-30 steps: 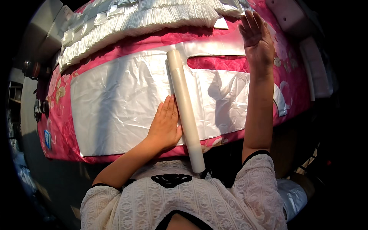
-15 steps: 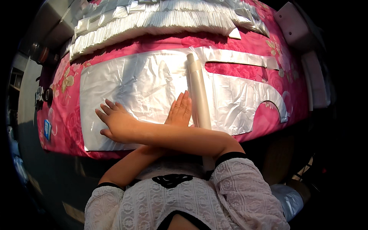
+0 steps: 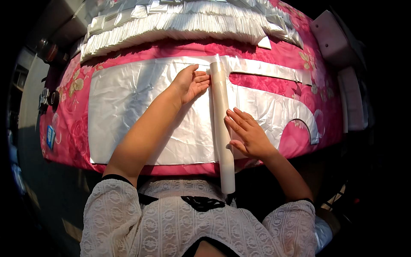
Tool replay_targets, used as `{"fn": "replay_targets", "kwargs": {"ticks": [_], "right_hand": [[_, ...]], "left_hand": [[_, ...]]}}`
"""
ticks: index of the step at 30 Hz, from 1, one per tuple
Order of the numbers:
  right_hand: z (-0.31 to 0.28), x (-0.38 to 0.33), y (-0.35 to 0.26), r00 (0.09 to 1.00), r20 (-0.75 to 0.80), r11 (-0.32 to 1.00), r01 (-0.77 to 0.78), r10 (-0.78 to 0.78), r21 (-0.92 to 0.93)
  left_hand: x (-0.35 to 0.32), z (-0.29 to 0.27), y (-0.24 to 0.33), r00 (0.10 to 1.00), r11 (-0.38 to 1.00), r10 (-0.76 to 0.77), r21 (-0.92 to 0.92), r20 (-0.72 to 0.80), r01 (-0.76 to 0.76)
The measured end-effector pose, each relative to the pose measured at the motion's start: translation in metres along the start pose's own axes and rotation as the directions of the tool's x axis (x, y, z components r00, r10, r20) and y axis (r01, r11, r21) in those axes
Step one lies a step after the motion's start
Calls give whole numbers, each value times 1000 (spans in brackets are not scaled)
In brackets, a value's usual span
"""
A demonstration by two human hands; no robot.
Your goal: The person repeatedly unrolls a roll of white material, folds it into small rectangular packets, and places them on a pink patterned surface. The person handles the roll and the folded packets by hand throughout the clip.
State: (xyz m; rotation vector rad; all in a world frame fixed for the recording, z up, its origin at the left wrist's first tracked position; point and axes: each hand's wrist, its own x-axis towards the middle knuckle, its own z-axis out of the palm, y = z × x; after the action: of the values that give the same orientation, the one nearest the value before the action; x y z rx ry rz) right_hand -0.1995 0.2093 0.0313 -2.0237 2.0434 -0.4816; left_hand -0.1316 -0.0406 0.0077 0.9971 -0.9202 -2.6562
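Note:
A thin white plastic apron (image 3: pixel 124 111) lies flat across the table, with its strap and curved cutouts toward the right. Across it, pointing away from me, rests a long pale tube (image 3: pixel 220 107), its near end sticking out past the table's front edge. My left hand (image 3: pixel 190 85) is at the tube's left side near the far end, fingers extended with the tips at or touching it. On the other side, my right hand (image 3: pixel 248 135) is spread with its fingertips against or close beside the tube's middle. Neither hand grips anything.
Long rows of folded white packets (image 3: pixel 180 32) stand along the back of the pink flowered tablecloth (image 3: pixel 72 132). A small blue packet (image 3: pixel 51 137) lies at the left edge, near a camera-like black object (image 3: pixel 50 99). A pale box-like object (image 3: pixel 327 36) stands at the back right.
My forearms have uncrossed. The left hand moved right and away to the tube's left side; the right hand moved across to its right side. The tube's near end now shows.

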Motion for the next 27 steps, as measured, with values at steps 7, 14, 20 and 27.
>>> {"fn": "replay_targets", "kwargs": {"ticks": [7, 14, 20, 27], "right_hand": [[37, 57, -46, 985, 3, 984, 172, -172, -51], [37, 147, -182, 777, 10, 392, 306, -630, 868], [55, 183, -140, 864, -57, 808, 489, -499, 330], [114, 250, -168, 728, 18, 728, 685, -686, 42]], "left_hand": [[-81, -37, 50, 901, 790, 427, 451, 79, -415], [-214, -149, 57, 864, 790, 484, 495, -139, -363], [-312, -233, 1, 807, 854, 463, 428, -365, -297], [-332, -246, -56, 757, 857, 486, 407, -436, -315]]}}
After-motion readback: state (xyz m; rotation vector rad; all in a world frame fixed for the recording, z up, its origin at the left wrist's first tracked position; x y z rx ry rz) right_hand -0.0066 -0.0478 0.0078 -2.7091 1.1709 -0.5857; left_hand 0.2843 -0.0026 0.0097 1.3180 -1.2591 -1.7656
